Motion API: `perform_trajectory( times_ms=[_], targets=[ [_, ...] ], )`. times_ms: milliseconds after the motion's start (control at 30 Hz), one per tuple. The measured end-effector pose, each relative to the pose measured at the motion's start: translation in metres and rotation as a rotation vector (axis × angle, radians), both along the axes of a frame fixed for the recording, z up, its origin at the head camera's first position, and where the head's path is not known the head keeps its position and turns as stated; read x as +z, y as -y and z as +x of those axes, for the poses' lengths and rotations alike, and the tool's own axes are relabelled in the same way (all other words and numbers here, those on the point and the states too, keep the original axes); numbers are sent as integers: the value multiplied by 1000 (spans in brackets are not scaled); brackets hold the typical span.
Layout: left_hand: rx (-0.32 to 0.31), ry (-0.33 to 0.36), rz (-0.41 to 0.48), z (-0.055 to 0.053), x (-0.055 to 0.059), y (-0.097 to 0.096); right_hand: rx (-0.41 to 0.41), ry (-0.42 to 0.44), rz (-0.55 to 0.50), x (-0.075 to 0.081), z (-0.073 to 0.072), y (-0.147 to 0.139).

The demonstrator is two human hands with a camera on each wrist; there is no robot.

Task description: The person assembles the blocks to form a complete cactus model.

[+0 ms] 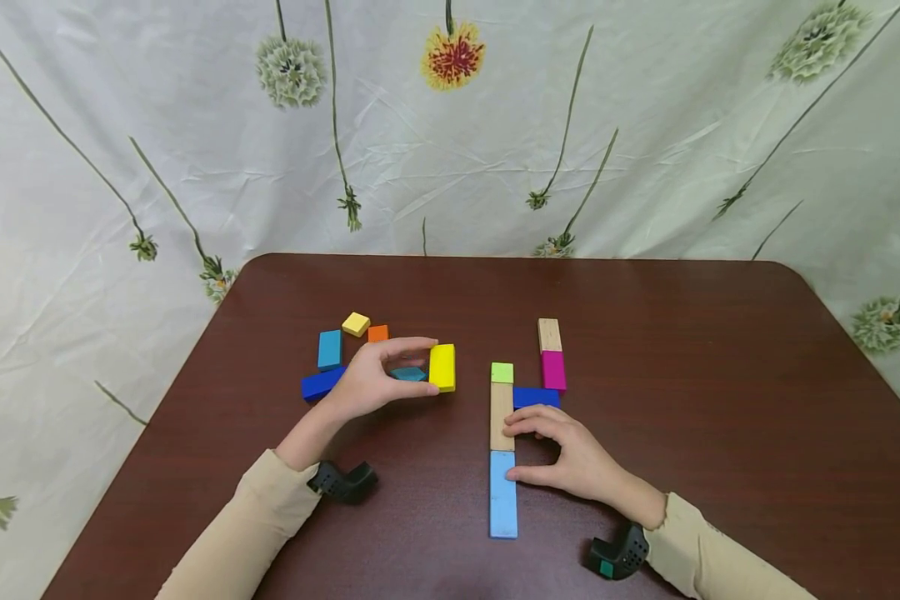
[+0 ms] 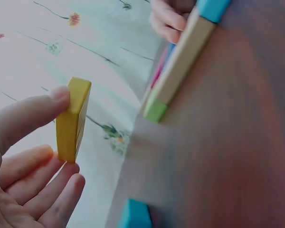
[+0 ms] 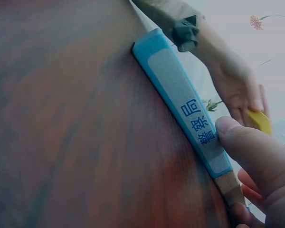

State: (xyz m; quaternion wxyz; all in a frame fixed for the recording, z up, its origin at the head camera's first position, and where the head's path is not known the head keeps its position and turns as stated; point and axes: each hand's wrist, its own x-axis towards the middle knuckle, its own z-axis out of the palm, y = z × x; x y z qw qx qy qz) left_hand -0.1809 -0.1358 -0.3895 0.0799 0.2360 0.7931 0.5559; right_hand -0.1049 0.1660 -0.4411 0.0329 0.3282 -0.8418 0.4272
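The left hand (image 1: 371,382) pinches the yellow block (image 1: 442,368) at its two ends, between thumb and fingertips. The head view leaves its height hard to judge; the left wrist view shows it held up off the worktop (image 1: 682,375), with the cloth (image 1: 480,167) behind it.

The right hand (image 1: 573,452) is loosely spread, its thumb well apart from its fingers. From above, the thumb is at the edge of the light blue block (image 1: 503,496) and the fingertips at the long wood block (image 1: 502,417). The right wrist view shows the thumb tip against the light blue block's side, which carries printed characters the head view does not show.

These two blocks and the green block (image 1: 502,372) lie end to end. Right of them, the head view shows the dark blue block (image 1: 536,397) against the long wood block, then the magenta block (image 1: 553,371) and the short wood block (image 1: 550,335); the left wrist view mostly hides these behind the row. Near the left hand lie the teal block (image 1: 409,374) and the orange block (image 1: 377,333).
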Motion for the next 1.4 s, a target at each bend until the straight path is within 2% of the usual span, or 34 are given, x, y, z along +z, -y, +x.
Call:
perform_trajectory(
  times_ms=[300, 467, 667, 967, 1133, 1400],
  targets=[
    [47, 18, 51, -23, 8, -39, -2, 6, 15, 0, -1, 0],
    [55, 33, 99, -34, 6, -59, -5, 3, 17, 0, 0, 0],
    [55, 55, 105, -44, 1, -75, -7, 11, 23, 1, 0, 0],
    [69, 97, 60, -56, -11, -89, -6, 32, 24, 1, -1, 0],
    [73, 105, 7, -58, -19, -91, -1, 33, 15, 0, -1, 0],
    [87, 80, -60, -60, -31, -91, -6, 43, 20, 0, 0, -1]
  ],
)
